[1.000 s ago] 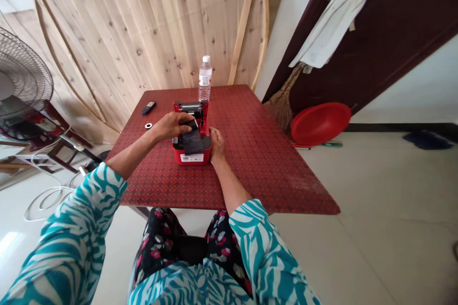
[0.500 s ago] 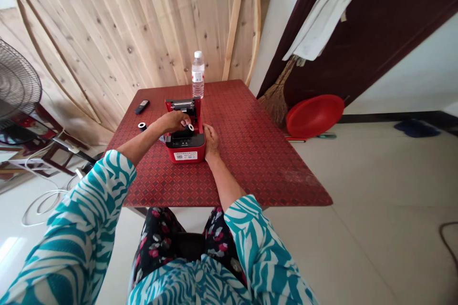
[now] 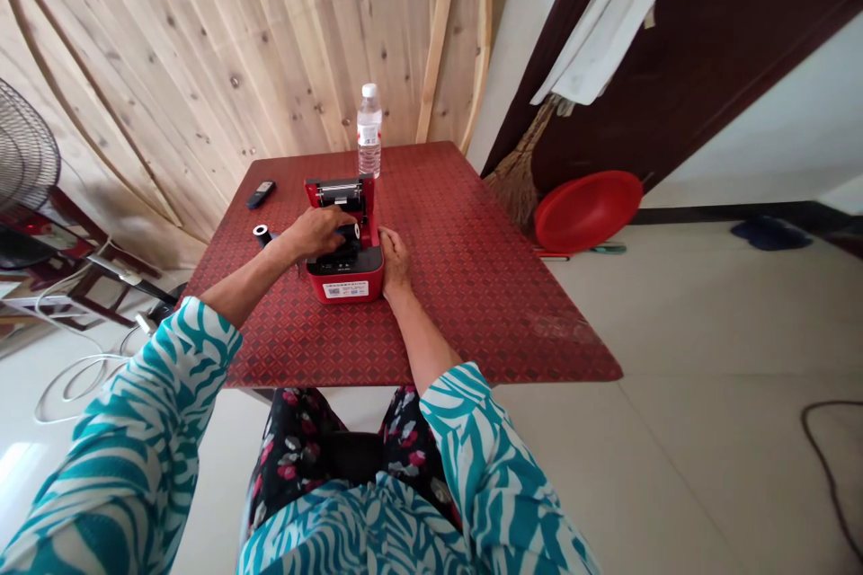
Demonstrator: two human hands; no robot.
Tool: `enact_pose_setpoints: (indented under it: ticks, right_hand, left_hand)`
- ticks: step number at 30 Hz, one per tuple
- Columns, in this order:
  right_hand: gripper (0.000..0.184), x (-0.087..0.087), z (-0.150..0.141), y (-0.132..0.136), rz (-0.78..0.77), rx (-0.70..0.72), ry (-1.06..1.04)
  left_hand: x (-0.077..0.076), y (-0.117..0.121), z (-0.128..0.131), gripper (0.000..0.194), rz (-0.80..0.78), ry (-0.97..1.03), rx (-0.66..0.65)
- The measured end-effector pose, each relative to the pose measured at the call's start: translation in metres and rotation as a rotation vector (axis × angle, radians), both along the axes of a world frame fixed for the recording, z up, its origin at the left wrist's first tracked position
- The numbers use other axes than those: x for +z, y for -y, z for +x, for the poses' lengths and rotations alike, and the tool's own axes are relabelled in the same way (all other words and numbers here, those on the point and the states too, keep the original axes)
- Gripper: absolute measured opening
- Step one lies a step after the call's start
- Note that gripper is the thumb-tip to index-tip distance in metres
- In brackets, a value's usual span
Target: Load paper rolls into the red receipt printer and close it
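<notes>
A red and black label printer (image 3: 347,280) stands on the table with its lid raised away from me. Inside its bay lies a black ribbon roll (image 3: 351,234) with a white core end facing right. My left hand (image 3: 316,232) reaches in from the left, fingers curled over the roll; its fingertips are partly hidden. Against the printer's right wall rests my right hand (image 3: 396,262), thumb side up, gripping that side. Left of the printer, partly behind my left forearm, is a second black roll (image 3: 262,234) with a white core.
A water bottle (image 3: 369,133) stands behind the printer. Toward the back left lies a dark phone-like handset (image 3: 261,194). The red patterned table (image 3: 485,305) reaches close to my lap. A fan (image 3: 25,148) is on the left; a red basin (image 3: 588,211) and a broom (image 3: 522,166) are right.
My left hand has shifted slightly left on the roll, and the roll now sits a little higher and farther back in the bay. My right hand stays on the printer. The view moved slightly.
</notes>
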State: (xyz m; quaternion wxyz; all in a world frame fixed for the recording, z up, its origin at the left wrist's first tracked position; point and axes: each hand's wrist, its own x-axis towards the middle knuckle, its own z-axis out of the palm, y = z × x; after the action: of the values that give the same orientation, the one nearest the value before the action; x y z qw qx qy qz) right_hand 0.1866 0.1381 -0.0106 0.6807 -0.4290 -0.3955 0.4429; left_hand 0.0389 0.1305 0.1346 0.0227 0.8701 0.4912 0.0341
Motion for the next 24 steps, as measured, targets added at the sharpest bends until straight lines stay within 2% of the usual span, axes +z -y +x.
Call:
enact_pose_setpoints:
  ticks: [3, 6, 9, 13, 15, 18, 19, 21, 24]
  right_hand:
    - [0.032, 0.001, 0.001, 0.001, 0.005, -0.001, 0.015]
    - [0.032, 0.002, 0.001, 0.002, -0.003, -0.008, 0.019]
    - [0.032, 0.002, 0.001, 0.002, 0.004, -0.016, 0.026]
    - [0.033, 0.001, 0.001, 0.002, -0.002, -0.008, 0.032]
    - [0.033, 0.001, 0.000, 0.002, -0.003, -0.012, 0.026]
    - [0.032, 0.003, 0.000, 0.002, -0.004, -0.004, -0.003]
    - [0.033, 0.004, 0.000, 0.003, -0.009, 0.003, -0.019]
    - [0.034, 0.007, 0.000, 0.003, -0.031, 0.024, -0.057]
    - [0.035, 0.012, 0.002, 0.005, -0.063, 0.043, -0.090]
  left_hand:
    - [0.005, 0.004, 0.008, 0.039, 0.013, -0.155, 0.042]
    - [0.003, -0.005, 0.013, 0.040, -0.087, -0.194, -0.019]
    - [-0.003, -0.024, 0.015, 0.035, -0.224, -0.123, -0.087]
    - [-0.010, -0.042, 0.011, 0.030, -0.345, 0.039, -0.113]
    - [-0.012, -0.036, 0.002, 0.023, -0.362, 0.216, -0.117]
    - [-0.018, -0.010, -0.020, 0.012, -0.274, 0.668, -0.059]
    - [-0.023, 0.001, -0.028, 0.016, -0.236, 0.848, -0.009]
    - [-0.037, 0.019, -0.041, 0.025, -0.062, 1.169, 0.146]
    - [-0.064, 0.036, -0.050, 0.034, 0.161, 1.458, 0.340]
